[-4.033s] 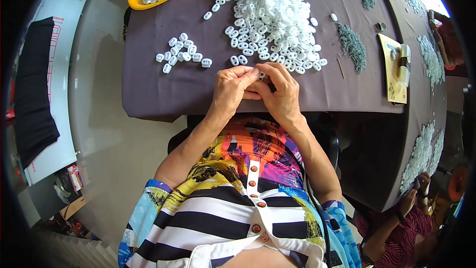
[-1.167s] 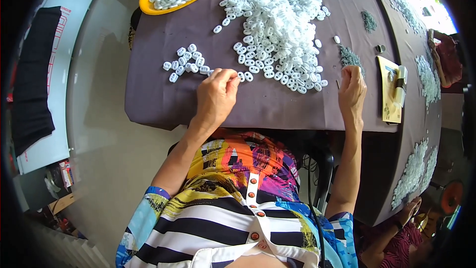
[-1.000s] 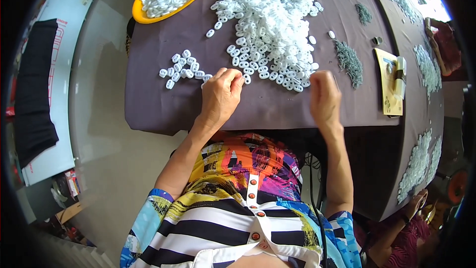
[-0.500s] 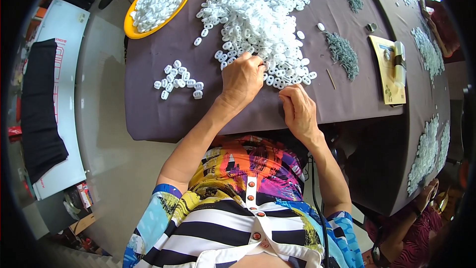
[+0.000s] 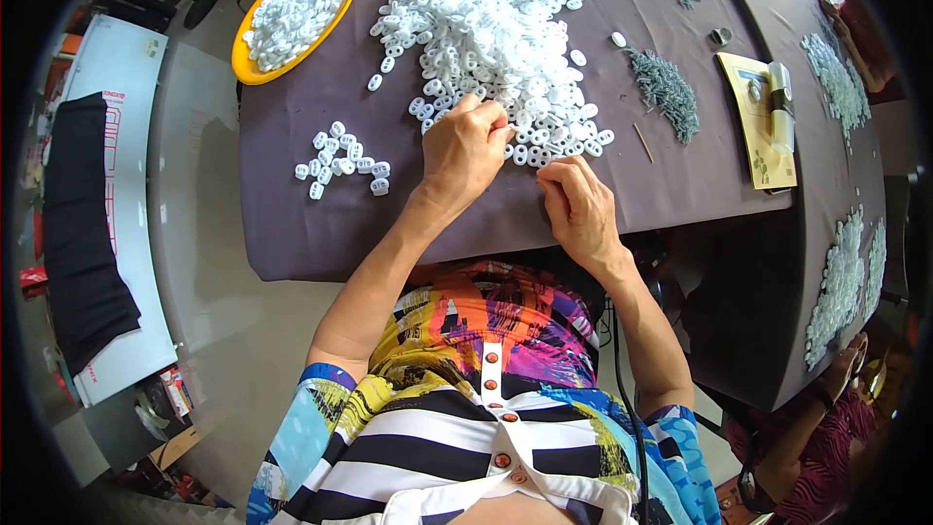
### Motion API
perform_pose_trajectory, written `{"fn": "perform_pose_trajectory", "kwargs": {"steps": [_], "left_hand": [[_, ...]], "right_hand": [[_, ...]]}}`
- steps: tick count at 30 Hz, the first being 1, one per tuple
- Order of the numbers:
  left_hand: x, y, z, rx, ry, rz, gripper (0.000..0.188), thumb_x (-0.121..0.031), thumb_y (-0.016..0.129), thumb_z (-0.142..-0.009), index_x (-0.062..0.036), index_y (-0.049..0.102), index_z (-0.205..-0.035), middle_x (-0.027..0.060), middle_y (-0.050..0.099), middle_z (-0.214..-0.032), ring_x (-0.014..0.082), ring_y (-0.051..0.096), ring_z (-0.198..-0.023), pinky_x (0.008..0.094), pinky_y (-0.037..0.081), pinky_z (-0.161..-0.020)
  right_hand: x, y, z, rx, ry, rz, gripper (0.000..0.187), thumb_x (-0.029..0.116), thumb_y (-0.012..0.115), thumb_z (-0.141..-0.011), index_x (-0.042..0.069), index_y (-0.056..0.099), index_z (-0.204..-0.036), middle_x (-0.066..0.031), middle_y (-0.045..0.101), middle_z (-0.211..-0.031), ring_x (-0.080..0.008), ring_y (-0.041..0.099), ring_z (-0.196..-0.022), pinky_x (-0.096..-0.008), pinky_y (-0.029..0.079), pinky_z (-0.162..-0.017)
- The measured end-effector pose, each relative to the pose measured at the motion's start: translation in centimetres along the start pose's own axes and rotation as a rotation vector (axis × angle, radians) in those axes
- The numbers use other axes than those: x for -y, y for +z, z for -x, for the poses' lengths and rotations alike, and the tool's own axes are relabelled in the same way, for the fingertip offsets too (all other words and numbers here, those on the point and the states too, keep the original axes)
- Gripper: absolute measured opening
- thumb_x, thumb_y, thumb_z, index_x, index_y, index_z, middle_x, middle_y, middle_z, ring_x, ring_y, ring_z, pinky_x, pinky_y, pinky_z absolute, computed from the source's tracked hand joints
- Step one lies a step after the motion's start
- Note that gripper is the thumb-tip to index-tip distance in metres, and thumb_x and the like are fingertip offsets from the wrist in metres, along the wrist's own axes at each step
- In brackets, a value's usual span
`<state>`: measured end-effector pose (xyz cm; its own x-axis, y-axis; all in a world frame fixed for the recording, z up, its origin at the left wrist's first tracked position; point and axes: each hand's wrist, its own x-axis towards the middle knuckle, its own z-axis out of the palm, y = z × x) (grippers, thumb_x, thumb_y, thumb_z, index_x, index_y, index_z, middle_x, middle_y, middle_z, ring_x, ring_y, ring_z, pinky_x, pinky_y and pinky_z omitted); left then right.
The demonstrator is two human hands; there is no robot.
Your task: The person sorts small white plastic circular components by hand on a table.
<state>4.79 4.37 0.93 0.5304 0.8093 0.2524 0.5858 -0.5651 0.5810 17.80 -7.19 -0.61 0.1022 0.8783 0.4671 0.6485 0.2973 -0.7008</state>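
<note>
- Since about a second ago, we are bringing our left hand (image 5: 465, 148) from beside the small group of white pieces (image 5: 342, 166) to the near edge of the large white pile (image 5: 496, 29).
- We are now keeping our right hand (image 5: 583, 206) just in front of that pile, well away from the heap of grey pins (image 5: 664, 95) where we were reaching earlier.
- We are seeing one more piece at the small group's near right end than four seconds ago.
- We are curling our left fingers, thumb and forefinger close together among the pile's front pieces; we cannot tell whether they are gripping one.
- We are bending our right fingers over the thumb, palm down; whatever they may be holding is hidden.
- We are angling both forearms inward over the table (image 5: 321, 233).
</note>
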Motion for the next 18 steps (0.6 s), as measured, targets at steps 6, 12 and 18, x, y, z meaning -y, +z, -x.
{"fn": "perform_pose_trajectory", "kwargs": {"steps": [6,12,18], "left_hand": [[-0.9,-3.0,2.3,0.167,-0.349,0.727,0.009,-0.005,0.06,-0.084,0.0004,0.055,-0.078,0.0064,0.06,-0.069,0.0105,0.06,-0.057,0.0229,0.049,-0.048],[0.2,-2.0,5.3,0.219,-0.426,0.962,0.004,-0.003,0.058,-0.085,0.0001,0.056,-0.084,0.006,0.061,-0.071,0.01,0.059,-0.055,0.0219,0.05,-0.046],[0.4,-1.8,5.8,0.149,-0.443,0.901,0.006,-0.004,0.058,-0.085,0.0003,0.062,-0.085,0.0017,0.061,-0.069,0.0066,0.057,-0.054,0.0205,0.049,-0.046]], "right_hand": [[1.2,-0.1,-0.5,-0.032,0.188,-0.1,0.016,-0.005,0.058,-0.077,0.002,0.059,-0.091,-0.0093,0.058,-0.08,-0.0198,0.058,-0.065,-0.028,0.046,-0.058],[2.0,2.4,-1.4,-0.05,0.251,-0.351,0.005,-0.003,0.053,-0.084,0.001,0.055,-0.087,-0.0039,0.055,-0.076,-0.009,0.052,-0.062,-0.0216,0.043,-0.054],[1.9,3.6,-0.8,0.006,0.407,-0.532,0.002,0.001,0.052,-0.088,0.002,0.054,-0.088,-0.0003,0.055,-0.076,-0.005,0.05,-0.063,-0.0192,0.043,-0.055]]}}
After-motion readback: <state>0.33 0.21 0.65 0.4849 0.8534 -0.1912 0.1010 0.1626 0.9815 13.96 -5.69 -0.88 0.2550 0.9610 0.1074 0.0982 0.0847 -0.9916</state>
